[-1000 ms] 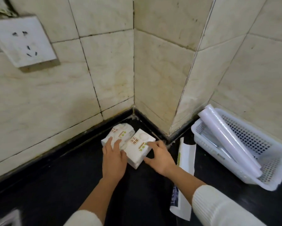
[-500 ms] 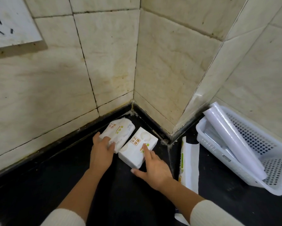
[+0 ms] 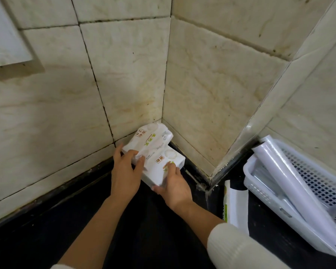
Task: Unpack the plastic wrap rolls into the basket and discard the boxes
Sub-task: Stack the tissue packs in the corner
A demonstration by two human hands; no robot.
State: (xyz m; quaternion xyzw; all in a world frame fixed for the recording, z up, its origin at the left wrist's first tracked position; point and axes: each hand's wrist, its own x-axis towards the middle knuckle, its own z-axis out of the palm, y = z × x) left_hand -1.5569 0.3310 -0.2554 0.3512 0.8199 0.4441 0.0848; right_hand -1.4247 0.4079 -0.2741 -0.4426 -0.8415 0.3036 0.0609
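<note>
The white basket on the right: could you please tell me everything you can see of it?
The basket is white plastic, rectangular, with perforated mesh walls and floor and a solid rim. It sits on the dark counter against the tiled wall, partly cut off by the frame's right edge. A long roll of clear plastic wrap lies in it at a slant, its upper end poking over the far rim; more rolls seem to lie beneath. A flat white box lies just left of it. Neither hand touches it.

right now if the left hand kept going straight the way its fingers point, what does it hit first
The left hand already rests on the upper white packet. Pushing on would likely drive that packet into the tiled wall corner behind it, though depth is unclear.
</note>
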